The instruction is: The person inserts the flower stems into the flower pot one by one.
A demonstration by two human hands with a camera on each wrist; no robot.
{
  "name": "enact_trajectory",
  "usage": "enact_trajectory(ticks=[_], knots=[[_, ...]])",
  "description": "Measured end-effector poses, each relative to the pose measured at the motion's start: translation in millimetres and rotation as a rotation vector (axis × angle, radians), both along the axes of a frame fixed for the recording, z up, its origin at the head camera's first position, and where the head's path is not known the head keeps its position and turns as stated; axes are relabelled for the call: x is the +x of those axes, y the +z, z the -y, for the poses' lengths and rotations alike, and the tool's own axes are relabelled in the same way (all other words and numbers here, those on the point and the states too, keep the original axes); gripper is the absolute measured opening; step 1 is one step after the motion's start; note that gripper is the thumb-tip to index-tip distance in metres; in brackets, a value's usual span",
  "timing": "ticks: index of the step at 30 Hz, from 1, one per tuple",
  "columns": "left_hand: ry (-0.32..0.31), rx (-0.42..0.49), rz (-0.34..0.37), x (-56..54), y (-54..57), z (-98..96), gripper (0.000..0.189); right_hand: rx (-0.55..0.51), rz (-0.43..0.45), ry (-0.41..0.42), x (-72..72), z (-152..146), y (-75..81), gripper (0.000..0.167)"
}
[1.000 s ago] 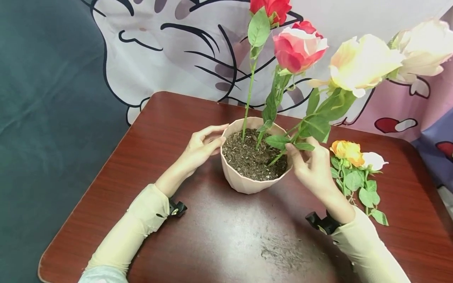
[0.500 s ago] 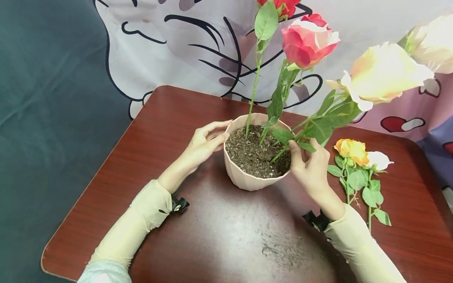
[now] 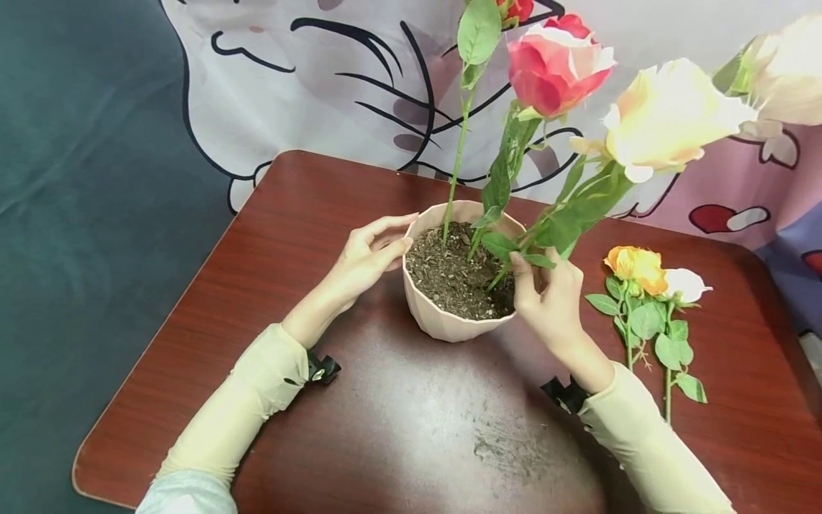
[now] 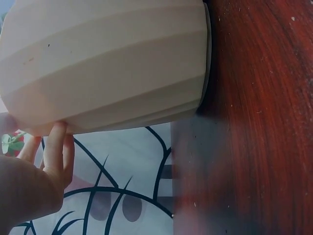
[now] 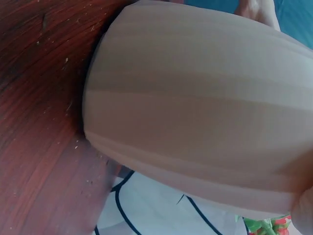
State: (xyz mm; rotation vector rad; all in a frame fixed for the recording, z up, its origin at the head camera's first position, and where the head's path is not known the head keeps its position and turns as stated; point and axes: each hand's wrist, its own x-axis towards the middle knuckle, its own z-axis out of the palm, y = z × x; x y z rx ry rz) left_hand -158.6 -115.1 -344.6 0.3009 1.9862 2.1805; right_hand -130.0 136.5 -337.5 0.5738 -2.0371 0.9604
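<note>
A faceted pale pink flowerpot [image 3: 443, 318] full of dark soil [image 3: 449, 275] stands on the table. My left hand [image 3: 362, 260] rests against the pot's left side near the rim, its fingers fairly straight; the left wrist view shows the fingers [image 4: 56, 147] touching the outer wall. Beside the right rim, my right hand [image 3: 552, 296] pinches the leafy stem of a pale yellow rose [image 3: 674, 118] between thumb and fingers. That stem leans right, its lower end in the soil. A red-and-white rose [image 3: 559, 68] and a red rose [image 3: 516, 8], cut by the frame's top, stand in the pot.
An orange rose [image 3: 637, 268] and a white rose [image 3: 686, 285] lie on the brown table [image 3: 308, 214], right of the pot. Another pale bloom [image 3: 793, 71] shows at upper right. A cartoon-printed cloth [image 3: 347, 135] hangs behind the table.
The pale yellow rose's bloom swings right, then partly back left. My right hand shifts slightly left with the stem still pinched. My left hand stays against the pot; the camera view moves a little.
</note>
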Motion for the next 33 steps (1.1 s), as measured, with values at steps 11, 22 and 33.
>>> enact_trajectory(ticks=[11, 22, 33], knots=[[-0.01, -0.012, 0.008, 0.9, -1.1, -0.2, 0.039, -0.012, 0.092, 0.147, 4.9, -6.3, 0.0, 0.031], [0.003, -0.003, 0.007, 0.3, -1.6, 2.6, 0.038, -0.043, 0.141, 0.107, 7.4, -2.2, 3.1, 0.018], [-0.006, 0.0, -0.001, -1.9, -2.2, 1.0, 0.039, 0.141, 0.122, 0.115, 5.6, -6.9, 6.9, 0.01]])
